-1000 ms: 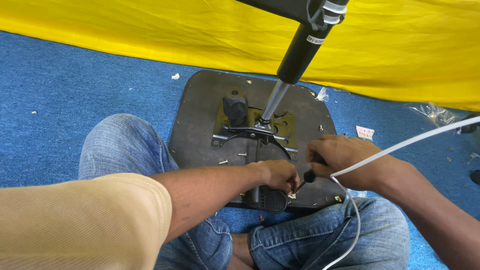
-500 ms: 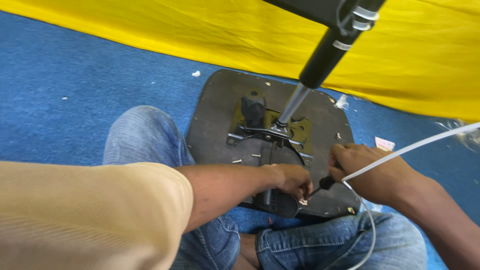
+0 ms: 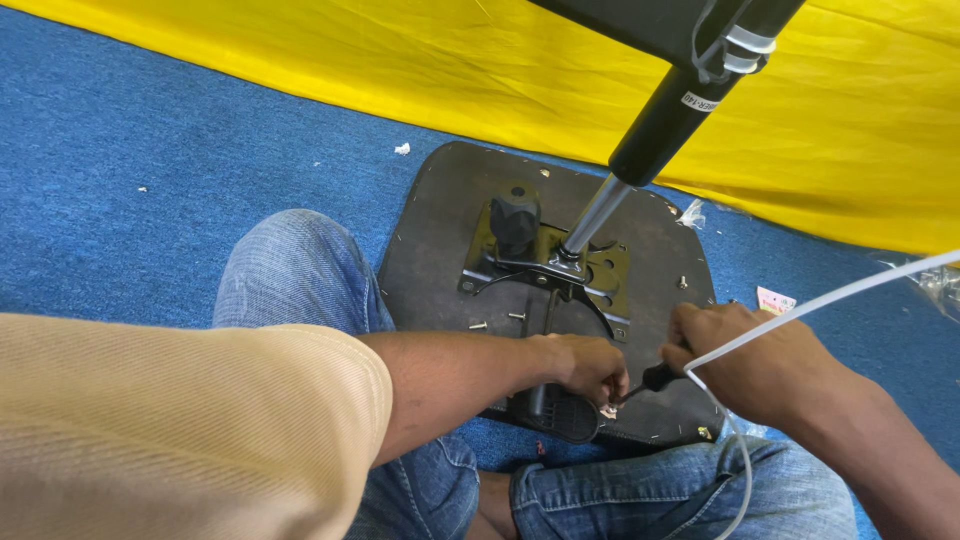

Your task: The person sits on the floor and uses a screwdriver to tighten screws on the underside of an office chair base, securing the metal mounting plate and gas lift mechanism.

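Head view, person sits on blue carpet (image 3: pixel 150 150), jeans-clad knees either side of an upturned chair seat (image 3: pixel 440 260): a dark base board, lying flat between the legs and the yellow sheet (image 3: pixel 500 80) behind. Bolted to the board is a metal mechanism plate (image 3: pixel 545 265) with a black knob (image 3: pixel 515 215) on its left part and a gas strut (image 3: pixel 650 130) rising from its middle, tilted up and right out of frame top. Left hand (image 3: pixel 590 368) is curled down at the board's near edge, fingertips pinched close around something small at the screwdriver tip; it looks like a screw, but too small to say for sure. It sits just above a black ribbed lever paddle (image 3: pixel 560 412) that pokes out past the near edge. Right hand (image 3: pixel 760 365) is closed in a full fist on the black screwdriver (image 3: pixel 650 380) handle, shaft pointing left and slightly down towards the left fingertips, tip meeting them. A white cable (image 3: pixel 820 300) runs across the back of the right hand and loops down over the right thigh. Loose screws (image 3: pixel 497 321) lie on the board left of the mechanism, just beside the left forearm; another one near the right edge. Small white scraps (image 3: pixel 402 149) on the carpet near the board's far left corner, and a crumpled clear wrapper at far right edge. Tan sleeve (image 3: pixel 180 430) fills the lower left.
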